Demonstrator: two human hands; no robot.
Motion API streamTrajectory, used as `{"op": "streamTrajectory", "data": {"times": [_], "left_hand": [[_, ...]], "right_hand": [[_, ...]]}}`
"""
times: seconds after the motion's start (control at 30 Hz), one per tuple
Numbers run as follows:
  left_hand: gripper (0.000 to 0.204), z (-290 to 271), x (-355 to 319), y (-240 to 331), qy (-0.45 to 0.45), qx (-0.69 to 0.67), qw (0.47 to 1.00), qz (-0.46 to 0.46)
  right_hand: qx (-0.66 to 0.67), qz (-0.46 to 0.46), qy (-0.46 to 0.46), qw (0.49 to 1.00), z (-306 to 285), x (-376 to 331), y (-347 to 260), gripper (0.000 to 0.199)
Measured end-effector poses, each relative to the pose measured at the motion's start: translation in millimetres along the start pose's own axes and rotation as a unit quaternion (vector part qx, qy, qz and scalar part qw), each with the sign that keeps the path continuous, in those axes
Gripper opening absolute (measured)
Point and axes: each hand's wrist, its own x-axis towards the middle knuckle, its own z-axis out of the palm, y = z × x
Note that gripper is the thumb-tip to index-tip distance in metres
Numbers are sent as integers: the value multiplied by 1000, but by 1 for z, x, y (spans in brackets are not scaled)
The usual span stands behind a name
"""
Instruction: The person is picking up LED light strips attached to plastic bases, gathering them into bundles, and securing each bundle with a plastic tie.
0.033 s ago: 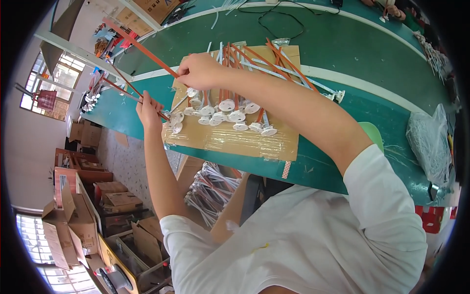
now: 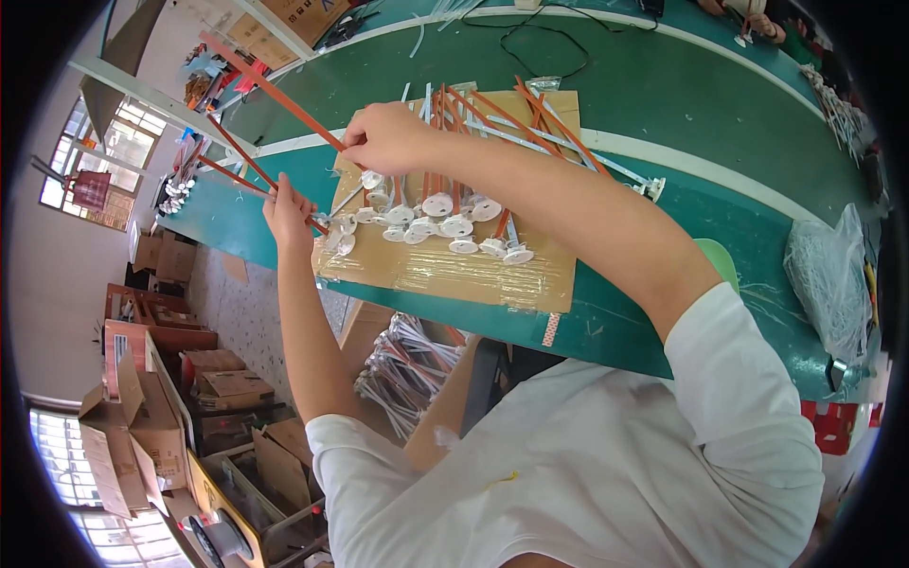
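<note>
My right hand (image 2: 390, 137) is closed on the lower end of a long flat orange strip (image 2: 270, 90), which slants up and to the left. Lower and farther left, my left hand (image 2: 289, 208) grips thinner-looking orange strips (image 2: 229, 173); white round ends (image 2: 341, 237) lie just by that hand. Beneath both hands a brown cardboard sheet (image 2: 454, 275) carries several orange and pale strips with white disc-shaped ends (image 2: 437, 205). My right forearm covers part of this pile. What my fingertips touch exactly is hidden.
The sheet lies on a green worktable (image 2: 615, 322). Below its front edge stands an open carton holding bundled strips (image 2: 407, 369). A clear plastic bag (image 2: 828, 284) and a light green object (image 2: 718, 260) are at right. Another person's hand (image 2: 765, 28) shows far right.
The orange strips in my left hand have shifted slightly, with the upper one standing a little higher. My right hand stays in place.
</note>
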Motion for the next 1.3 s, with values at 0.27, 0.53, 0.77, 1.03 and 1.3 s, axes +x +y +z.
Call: {"op": "streamTrajectory", "data": {"times": [0.27,0.53,0.77,1.03,1.3], "left_hand": [[33,69,-52,107,-207,-159,965,40],[34,290,-120,107,-429,-135,889,87],[28,430,-234,92,-427,-64,898,81],[45,413,-225,57,-335,156,766,526],[25,299,-220,19,-499,502,605,364]], "right_hand": [[4,-42,-79,996,-130,-64,-55,20],[-211,-52,5,976,-226,-152,-29,21],[-236,17,237,942,-299,-247,-6,23],[99,177,353,913,-320,-261,65,17],[156,248,304,906,-328,-258,65,25]]}}
